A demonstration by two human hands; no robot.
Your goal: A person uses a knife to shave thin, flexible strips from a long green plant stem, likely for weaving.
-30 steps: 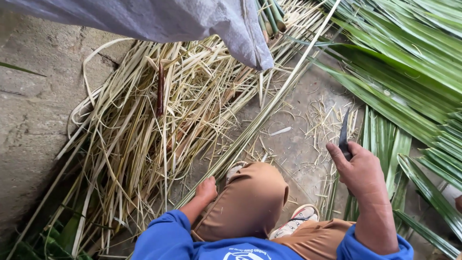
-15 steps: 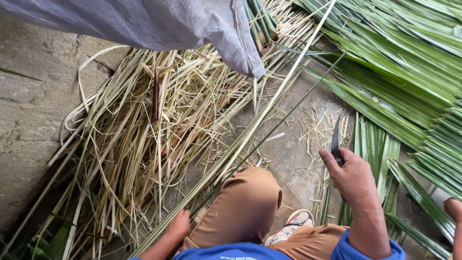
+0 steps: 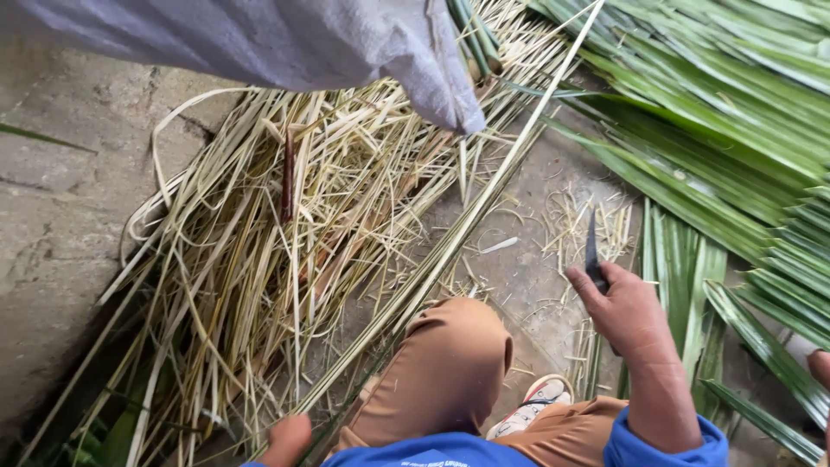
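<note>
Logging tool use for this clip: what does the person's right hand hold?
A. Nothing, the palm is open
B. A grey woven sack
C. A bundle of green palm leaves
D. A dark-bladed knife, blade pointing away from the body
D: the right hand is closed round a knife whose dark blade sticks up past the fingers, above the concrete floor.

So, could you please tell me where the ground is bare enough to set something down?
The widest bare patch is the concrete floor at the left, beside the pile of dry pale strips. A smaller, lightly littered patch lies between the long midrib and the green palm leaves, ahead of the right hand holding the knife. Everywhere else is crowded.
</note>
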